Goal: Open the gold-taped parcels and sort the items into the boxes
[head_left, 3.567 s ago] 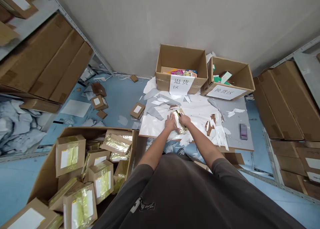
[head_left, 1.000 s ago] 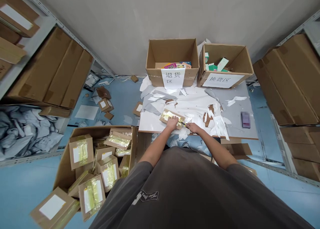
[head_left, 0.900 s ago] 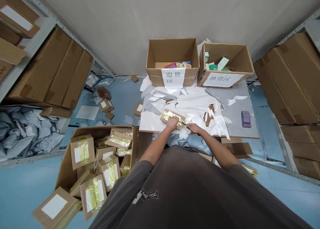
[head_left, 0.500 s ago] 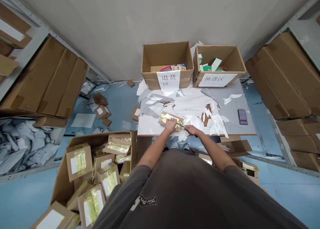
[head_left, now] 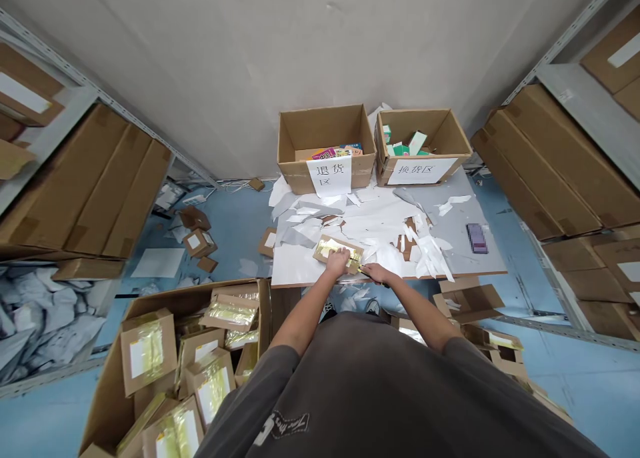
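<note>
A small cardboard parcel (head_left: pixel 324 246) with a white label and shiny yellowish tape lies near the table's front edge. My left hand (head_left: pixel 339 261) grips it from above, with the fingers curled over its top. In my right hand (head_left: pixel 376 273), closed, is a slim dark utility knife (head_left: pixel 363 269), its tip at the parcel's right end. The fist hides most of the handle. Torn white paper (head_left: pixel 385 255) lies right beside both hands on the table (head_left: pixel 453 268).
Two open cartons with paper signs, a left one (head_left: pixel 295 171) and a right one (head_left: pixel 383 173), stand at the table's back. A pixelated purple item (head_left: pixel 477 239) lies right. A big carton (head_left: pixel 107 371) full of taped parcels stands left; shelves (head_left: pixel 575 88) flank the table.
The view has tilted up slightly and shifted right. The knife's tip has moved closer against the parcel's right end. My left hand stays on the parcel.
</note>
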`<control>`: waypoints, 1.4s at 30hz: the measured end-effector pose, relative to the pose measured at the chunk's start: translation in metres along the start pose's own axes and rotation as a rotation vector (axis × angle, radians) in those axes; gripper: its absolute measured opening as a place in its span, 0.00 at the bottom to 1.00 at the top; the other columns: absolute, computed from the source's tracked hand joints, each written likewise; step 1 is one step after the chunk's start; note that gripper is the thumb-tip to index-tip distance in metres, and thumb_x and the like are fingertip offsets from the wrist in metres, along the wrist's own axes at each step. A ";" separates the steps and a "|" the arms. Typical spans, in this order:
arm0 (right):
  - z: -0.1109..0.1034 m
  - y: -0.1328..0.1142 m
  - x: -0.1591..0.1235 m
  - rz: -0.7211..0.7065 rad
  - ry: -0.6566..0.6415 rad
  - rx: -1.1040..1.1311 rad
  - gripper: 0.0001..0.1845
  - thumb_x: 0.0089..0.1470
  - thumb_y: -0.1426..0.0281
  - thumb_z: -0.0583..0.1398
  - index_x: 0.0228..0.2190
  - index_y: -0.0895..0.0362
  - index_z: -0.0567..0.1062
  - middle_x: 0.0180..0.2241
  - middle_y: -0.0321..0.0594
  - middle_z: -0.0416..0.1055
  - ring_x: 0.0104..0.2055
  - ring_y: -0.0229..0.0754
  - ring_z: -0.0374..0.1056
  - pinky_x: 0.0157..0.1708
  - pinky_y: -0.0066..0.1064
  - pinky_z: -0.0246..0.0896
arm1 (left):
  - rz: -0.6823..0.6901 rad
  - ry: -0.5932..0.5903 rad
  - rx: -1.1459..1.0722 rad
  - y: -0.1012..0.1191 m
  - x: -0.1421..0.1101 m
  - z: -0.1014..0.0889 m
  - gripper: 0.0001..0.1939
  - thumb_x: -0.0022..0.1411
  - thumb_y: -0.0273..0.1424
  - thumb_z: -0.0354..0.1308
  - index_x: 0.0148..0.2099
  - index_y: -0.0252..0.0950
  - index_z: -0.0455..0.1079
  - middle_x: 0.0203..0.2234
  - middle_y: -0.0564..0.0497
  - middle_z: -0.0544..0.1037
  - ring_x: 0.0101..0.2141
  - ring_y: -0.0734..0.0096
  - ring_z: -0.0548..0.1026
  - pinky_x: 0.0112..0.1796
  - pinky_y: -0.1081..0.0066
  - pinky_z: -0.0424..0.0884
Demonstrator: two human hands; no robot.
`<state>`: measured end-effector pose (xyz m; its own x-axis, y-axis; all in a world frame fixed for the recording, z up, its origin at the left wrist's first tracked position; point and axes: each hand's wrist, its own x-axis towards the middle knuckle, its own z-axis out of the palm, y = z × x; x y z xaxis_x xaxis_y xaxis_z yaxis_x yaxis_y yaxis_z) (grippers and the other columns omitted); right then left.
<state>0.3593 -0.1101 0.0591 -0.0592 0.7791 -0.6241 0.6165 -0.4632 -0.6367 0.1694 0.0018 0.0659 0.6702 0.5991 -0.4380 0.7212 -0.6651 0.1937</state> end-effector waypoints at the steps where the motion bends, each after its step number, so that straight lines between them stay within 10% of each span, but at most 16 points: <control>1: 0.002 0.001 -0.002 -0.001 -0.007 -0.008 0.28 0.66 0.47 0.56 0.24 0.54 0.72 0.22 0.42 0.71 0.30 0.46 0.69 0.33 0.32 0.63 | 0.003 0.005 -0.016 -0.001 -0.001 0.000 0.39 0.51 0.39 0.79 0.60 0.39 0.67 0.60 0.39 0.75 0.60 0.50 0.73 0.58 0.59 0.62; 7: -0.002 0.027 -0.027 0.059 0.008 -0.094 0.24 0.71 0.54 0.52 0.29 0.55 0.74 0.26 0.41 0.74 0.33 0.46 0.70 0.36 0.31 0.61 | -0.077 0.134 -0.152 -0.020 -0.003 0.003 0.33 0.68 0.43 0.65 0.71 0.44 0.62 0.58 0.42 0.78 0.58 0.52 0.75 0.56 0.61 0.67; 14: -0.001 0.025 -0.036 0.111 0.158 -0.131 0.30 0.75 0.52 0.41 0.45 0.54 0.78 0.40 0.47 0.80 0.43 0.52 0.74 0.42 0.34 0.62 | -0.029 0.093 -0.081 -0.044 0.033 0.018 0.49 0.59 0.47 0.71 0.77 0.45 0.56 0.76 0.42 0.53 0.75 0.38 0.43 0.70 0.44 0.46; 22: 0.007 0.004 -0.022 0.073 0.231 -0.417 0.23 0.74 0.53 0.50 0.56 0.54 0.71 0.52 0.50 0.77 0.50 0.51 0.74 0.44 0.32 0.61 | 0.061 0.275 -0.074 -0.051 0.029 0.041 0.32 0.75 0.45 0.50 0.75 0.39 0.61 0.72 0.41 0.63 0.74 0.44 0.53 0.71 0.45 0.43; 29: 0.028 -0.006 -0.008 0.156 0.255 -0.485 0.23 0.73 0.52 0.51 0.57 0.56 0.66 0.50 0.54 0.77 0.49 0.55 0.75 0.47 0.37 0.62 | 0.046 0.336 -0.114 -0.046 0.018 0.053 0.30 0.74 0.41 0.53 0.74 0.41 0.62 0.69 0.41 0.68 0.72 0.45 0.58 0.72 0.42 0.42; 34: -0.018 0.050 -0.047 0.556 0.452 -0.281 0.25 0.74 0.54 0.45 0.57 0.60 0.65 0.44 0.64 0.78 0.45 0.61 0.76 0.43 0.44 0.63 | 0.043 0.285 -0.156 -0.049 0.012 0.050 0.32 0.71 0.39 0.59 0.74 0.46 0.62 0.69 0.42 0.68 0.72 0.48 0.57 0.72 0.43 0.41; 37: -0.043 0.077 -0.071 0.498 0.511 -0.273 0.22 0.72 0.54 0.50 0.56 0.57 0.67 0.42 0.61 0.78 0.47 0.63 0.75 0.46 0.45 0.62 | 0.028 0.263 -0.176 -0.048 0.011 0.043 0.32 0.71 0.40 0.59 0.74 0.46 0.62 0.70 0.42 0.66 0.73 0.48 0.55 0.72 0.43 0.43; 42: 0.019 0.039 -0.038 0.306 0.418 0.047 0.25 0.66 0.49 0.54 0.55 0.53 0.65 0.40 0.46 0.79 0.43 0.54 0.76 0.43 0.37 0.66 | 0.018 0.261 -0.193 -0.044 0.007 0.030 0.35 0.69 0.45 0.61 0.74 0.45 0.61 0.74 0.43 0.59 0.74 0.46 0.51 0.71 0.44 0.43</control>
<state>0.3707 -0.1658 0.0501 0.4429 0.7031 -0.5563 0.5201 -0.7069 -0.4794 0.1370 0.0221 0.0273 0.6873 0.6987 -0.1985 0.7123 -0.5948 0.3726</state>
